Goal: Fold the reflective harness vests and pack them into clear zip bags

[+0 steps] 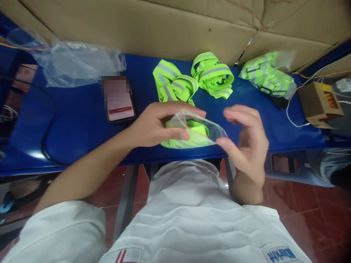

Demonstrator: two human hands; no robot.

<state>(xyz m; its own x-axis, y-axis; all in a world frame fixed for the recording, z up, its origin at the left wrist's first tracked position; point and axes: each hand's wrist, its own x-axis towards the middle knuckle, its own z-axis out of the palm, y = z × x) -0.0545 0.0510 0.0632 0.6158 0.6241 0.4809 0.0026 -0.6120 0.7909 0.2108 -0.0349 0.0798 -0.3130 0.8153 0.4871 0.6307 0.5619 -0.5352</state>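
My left hand (164,124) grips a clear plastic bag (216,131), its thumb in front and its fingers behind. The bag's mouth gapes toward the right, and yellow-green reflective strap (197,128) shows inside or behind the film; I cannot tell which. My right hand (244,138) has thumb and fingers apart, the thumb tip at the bag's right edge. Just beyond the hands lies a loose pile of reflective strap (172,82) with a silver stripe. Beside that pile rests a second coiled reflective strap (215,75).
A phone (120,98) and clear plastic bags (82,62) lie to the left on the blue table (82,128). At the right are a filled bag of reflective straps (270,75), a small cardboard box (319,102) and a white cable (290,117). Large cardboard boxes (164,29) line the back.
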